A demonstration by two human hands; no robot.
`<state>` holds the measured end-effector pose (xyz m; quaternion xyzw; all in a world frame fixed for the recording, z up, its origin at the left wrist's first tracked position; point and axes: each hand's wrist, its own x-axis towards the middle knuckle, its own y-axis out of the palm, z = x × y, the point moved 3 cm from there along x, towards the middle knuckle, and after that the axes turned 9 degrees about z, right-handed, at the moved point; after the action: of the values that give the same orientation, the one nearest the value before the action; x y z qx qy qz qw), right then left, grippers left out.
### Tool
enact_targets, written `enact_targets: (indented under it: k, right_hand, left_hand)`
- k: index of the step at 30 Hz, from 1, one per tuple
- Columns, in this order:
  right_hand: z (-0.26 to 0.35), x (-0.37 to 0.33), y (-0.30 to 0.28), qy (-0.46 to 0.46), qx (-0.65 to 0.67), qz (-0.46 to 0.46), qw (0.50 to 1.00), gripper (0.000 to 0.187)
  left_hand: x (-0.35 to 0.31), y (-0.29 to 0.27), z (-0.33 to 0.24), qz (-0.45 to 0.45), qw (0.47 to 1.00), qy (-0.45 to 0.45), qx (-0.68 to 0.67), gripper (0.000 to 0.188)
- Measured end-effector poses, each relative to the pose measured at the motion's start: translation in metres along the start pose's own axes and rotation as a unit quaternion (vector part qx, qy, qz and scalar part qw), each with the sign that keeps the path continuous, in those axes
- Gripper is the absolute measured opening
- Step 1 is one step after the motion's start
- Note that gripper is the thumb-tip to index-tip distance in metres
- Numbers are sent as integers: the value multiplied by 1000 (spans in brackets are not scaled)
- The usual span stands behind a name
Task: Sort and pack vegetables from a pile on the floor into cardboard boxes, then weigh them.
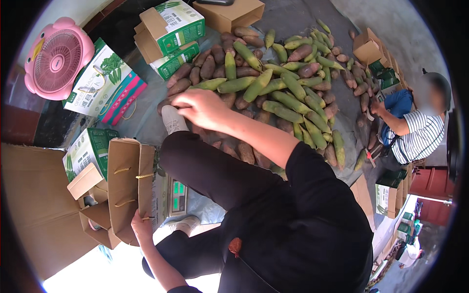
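Note:
My left hand (141,227) grips the near edge of a tall open carton (122,190) with yellow cord handles, fingers closed round the cardboard. My right hand (198,107) reaches across my knee to the left end of a root pile, just above my pale shoe (172,119). Its fingers are loosely bent and apart, beside a reddish-brown root (178,87); nothing shows in its grasp. Long green radishes (293,88) lie heaped among brownish, soil-coated roots (246,152). A scale (179,195) with a lit green display stands beside the carton, partly hidden by my leg.
Green-and-white boxes (178,27) stand at the back. A pink fan (58,58) and a striped bag (124,97) are at left. A big cardboard sheet (36,205) stands near left. On the right, another person (415,122) sits by the pile, with more cartons (391,193) nearby.

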<state>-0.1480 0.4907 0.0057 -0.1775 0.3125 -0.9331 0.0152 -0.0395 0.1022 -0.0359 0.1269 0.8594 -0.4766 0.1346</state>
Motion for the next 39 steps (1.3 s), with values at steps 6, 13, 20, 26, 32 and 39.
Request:
enact_targets:
  k: [6, 13, 20, 26, 32, 39]
  right_hand:
    - [-129, -146, 32, 273, -112, 138, 945, 17]
    - [-214, -291, 54, 407, -182, 270, 853, 20]
    - [-236, -356, 21, 483, -172, 313, 799, 22]
    - [-246, -390, -19, 534, -178, 266, 783, 22]
    - [-273, -382, -7, 551, -189, 264, 769, 25]
    - [-269, -322, 4, 524, -187, 202, 806, 23]
  left_hand:
    - [3, 4, 11, -7, 1000, 29, 4, 19]
    - [4, 6, 8, -4, 1000, 20, 10, 19]
    - [3, 8, 14, 2, 1000, -6, 13, 22]
    - [10, 13, 22, 1, 999, 36, 15, 21]
    - [6, 10, 13, 1, 1000, 13, 16, 19]
    - [5, 9, 12, 0, 1000, 3, 31, 18]
